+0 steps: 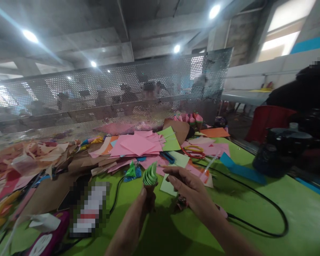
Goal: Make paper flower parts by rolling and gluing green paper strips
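My left hand [146, 201] is closed around the brown cone of a green paper ice cream [150, 175], held upright with its pleated swirl on top. To the right of it hovers my right hand [188, 183], fingers loosely bent and apart, a short gap from the swirl. I see nothing between its fingers. Beneath that hand, partly hidden, lies a small dark thing [181, 201] on the green tabletop [165, 234]. A pink-ended tool [222, 211] with a black cable is partly covered by my right wrist.
Stacked pink paper [138, 144], scissors with red and yellow handles [194, 152] and a blue cutter [167, 157] lie ahead. Pink paper cones [194, 119] stand behind. A blurred-out phone [89, 209] lies left. A perforated metal screen [109, 99] borders the table; a person in black [296, 89] is at right.
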A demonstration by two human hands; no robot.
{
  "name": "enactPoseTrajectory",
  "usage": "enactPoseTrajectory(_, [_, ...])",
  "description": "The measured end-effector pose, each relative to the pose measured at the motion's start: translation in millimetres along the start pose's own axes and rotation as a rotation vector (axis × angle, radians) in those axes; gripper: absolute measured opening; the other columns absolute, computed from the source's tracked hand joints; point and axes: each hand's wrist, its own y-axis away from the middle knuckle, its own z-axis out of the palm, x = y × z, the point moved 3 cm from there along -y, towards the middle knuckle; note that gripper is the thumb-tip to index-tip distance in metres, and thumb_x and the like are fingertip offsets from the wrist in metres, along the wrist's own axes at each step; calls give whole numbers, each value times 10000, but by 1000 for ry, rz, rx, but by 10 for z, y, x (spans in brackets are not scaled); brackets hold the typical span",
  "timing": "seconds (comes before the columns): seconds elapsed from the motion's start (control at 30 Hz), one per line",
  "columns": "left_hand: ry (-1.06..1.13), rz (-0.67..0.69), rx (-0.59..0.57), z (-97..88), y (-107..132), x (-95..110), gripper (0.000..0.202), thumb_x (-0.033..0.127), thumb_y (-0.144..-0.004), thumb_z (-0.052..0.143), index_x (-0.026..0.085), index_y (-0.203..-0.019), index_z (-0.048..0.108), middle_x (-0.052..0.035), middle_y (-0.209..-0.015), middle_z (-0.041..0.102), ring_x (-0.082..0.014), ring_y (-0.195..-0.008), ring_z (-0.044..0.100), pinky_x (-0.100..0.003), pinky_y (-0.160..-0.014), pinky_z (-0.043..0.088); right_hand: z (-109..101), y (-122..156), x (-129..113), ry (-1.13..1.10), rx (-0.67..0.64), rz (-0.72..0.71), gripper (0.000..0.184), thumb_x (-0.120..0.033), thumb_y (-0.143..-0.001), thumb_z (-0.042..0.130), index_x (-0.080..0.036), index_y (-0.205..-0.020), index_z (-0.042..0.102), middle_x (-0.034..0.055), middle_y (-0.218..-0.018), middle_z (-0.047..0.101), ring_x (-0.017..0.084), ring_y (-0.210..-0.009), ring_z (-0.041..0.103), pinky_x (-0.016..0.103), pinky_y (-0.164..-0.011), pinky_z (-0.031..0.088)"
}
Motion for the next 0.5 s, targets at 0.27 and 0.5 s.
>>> enactPoseTrajectory(0.27, [25, 17, -28, 90, 225, 155, 528, 627, -745, 698, 216, -1075, 719, 25, -665, 520, -86, -513, 429, -234, -538, 453, -3, -10, 38, 53, 3, -16, 292, -423, -890, 581, -212, -1060, 692, 56, -1004, 711, 222, -927, 629, 316, -782, 502])
enactPoseTrajectory(0.5, [58, 25, -3, 26, 305, 161, 486, 567, -786, 701, 171, -1067, 730, 14, -752, 472, -101, -681, 457, -212, -612, 434, 12, -14, 66, 85, -9, -65, 264, -426, -890, 588, -215, -1006, 697, 60, -1048, 705, 236, -979, 635, 316, -814, 510])
